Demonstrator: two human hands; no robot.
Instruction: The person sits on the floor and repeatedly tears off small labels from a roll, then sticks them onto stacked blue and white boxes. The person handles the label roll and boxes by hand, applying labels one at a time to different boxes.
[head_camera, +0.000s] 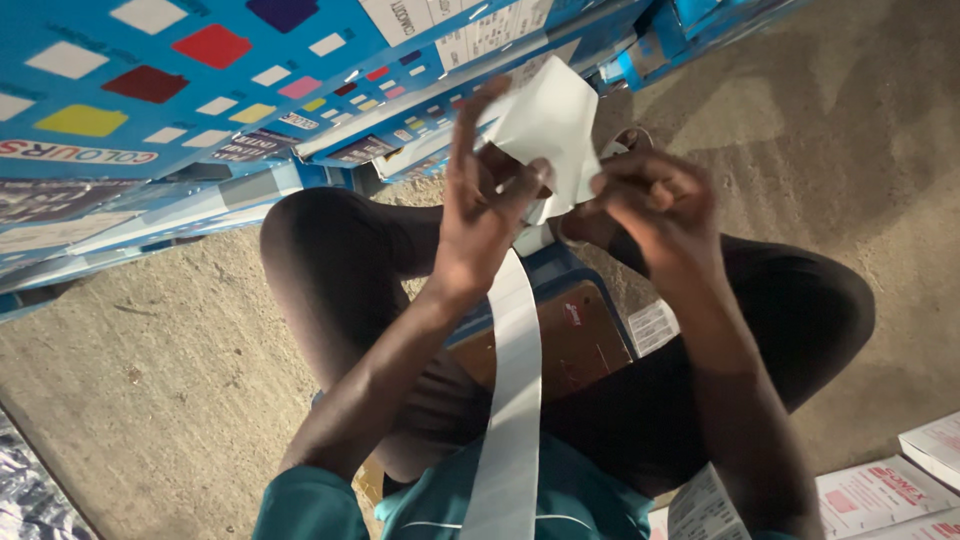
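Hands meet above your knees: your left hand (480, 215) pinches the wide white paper sheet (548, 125) upright so it peels, while your right hand (655, 205) is curled closed on its lower edge. Long white backing strip (512, 400) hangs down between your forearms.

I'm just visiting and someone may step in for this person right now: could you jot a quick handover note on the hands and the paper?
Left hand: pinching the white paper piece, thumb on its lower edge.
Right hand: closed on the same piece from the other side.
Long white strip: hangs from the hands down over the lap.
Blue-edged brown board: resting on the legs.
Blue colour-swatch cards: stacked ahead on the floor.
Done or left: cannot tell from this view.
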